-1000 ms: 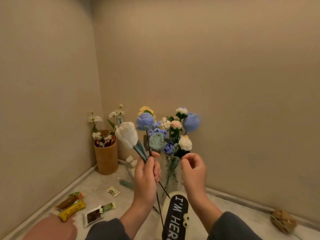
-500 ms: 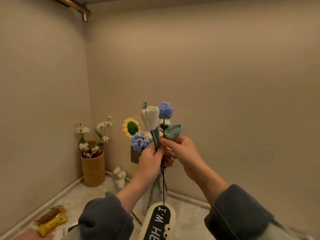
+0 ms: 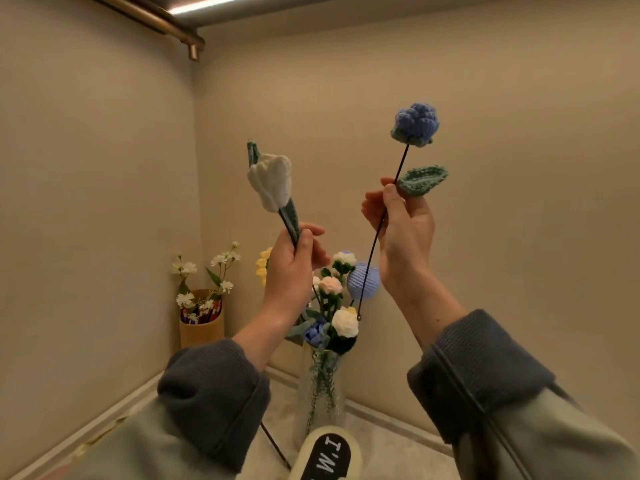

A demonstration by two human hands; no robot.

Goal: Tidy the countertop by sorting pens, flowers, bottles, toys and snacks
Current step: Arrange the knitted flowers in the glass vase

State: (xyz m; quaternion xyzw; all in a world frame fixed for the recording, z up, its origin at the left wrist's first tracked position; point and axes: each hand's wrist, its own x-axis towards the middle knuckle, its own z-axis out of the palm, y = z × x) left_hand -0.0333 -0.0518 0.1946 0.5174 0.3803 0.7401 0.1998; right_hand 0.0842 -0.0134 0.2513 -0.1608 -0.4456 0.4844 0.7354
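the white yarn tulip (image 3: 270, 181) is up in the air on the left, and the left hand (image 3: 292, 268) grips its green stem between thumb and fingers. the tulip leans a bit to the left, and its thin dark stem goes down past the hand toward the counter. the blue yarn rose (image 3: 415, 124) is up higher on the right. the right hand (image 3: 403, 233) pinches its thin black wire stem just under the green yarn leaf (image 3: 422, 180). the wire hangs down below the hand with its end free in the air. the two flowers are well apart.

under and between the hands stands a clear glass vase (image 3: 322, 396) on the pale counter (image 3: 381, 441). it holds a bunch of yarn flowers (image 3: 337, 299), white, pink, blue and yellow. far on the left, in the corner, is a round wooden pen holder (image 3: 201, 329) with pens and small white flowers (image 3: 204, 271) sticking out. near the bottom edge is a white and black thing with letters on it (image 3: 325, 457); i cannot tell what it is. both arms have dark grey cuffs (image 3: 214, 396). a brass rail (image 3: 156, 22) runs along the top left.
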